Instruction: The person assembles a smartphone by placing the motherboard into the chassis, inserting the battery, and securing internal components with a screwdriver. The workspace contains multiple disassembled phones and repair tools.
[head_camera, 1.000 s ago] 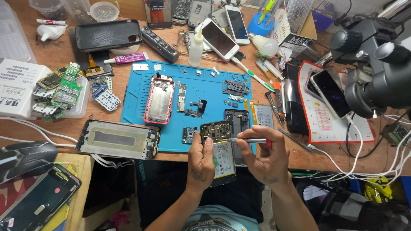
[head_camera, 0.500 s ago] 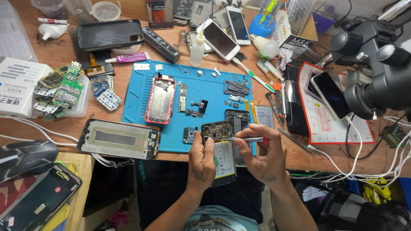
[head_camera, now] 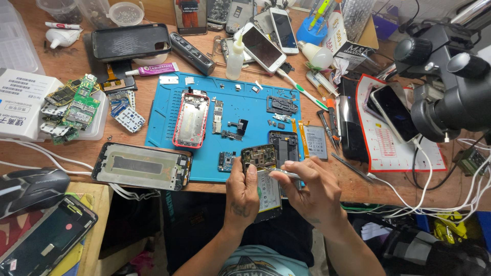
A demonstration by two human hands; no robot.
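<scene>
- Cluttered wooden tabletop [head_camera: 153, 79] carries a blue repair mat [head_camera: 250, 110]; an opened phone [head_camera: 262, 176] sits at the near edge, overhanging the mat
- left hand [head_camera: 241, 191] grips that phone's side; right hand [head_camera: 312, 186] pinches metal tweezers [head_camera: 281, 172] whose tip touches it
- just beyond, a red-framed phone shell [head_camera: 191, 119] lies on the mat
- far left, a white rectangular box [head_camera: 20, 102] with a printed label; at the right, a white card with red border [head_camera: 388, 138] under a phone

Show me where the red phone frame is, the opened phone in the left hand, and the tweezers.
red phone frame [head_camera: 191, 119], head view, on its bare metal inside.
opened phone [head_camera: 260, 156], head view, on the exposed circuit board.
tweezers [head_camera: 283, 174], head view, on the metal shaft.
</scene>
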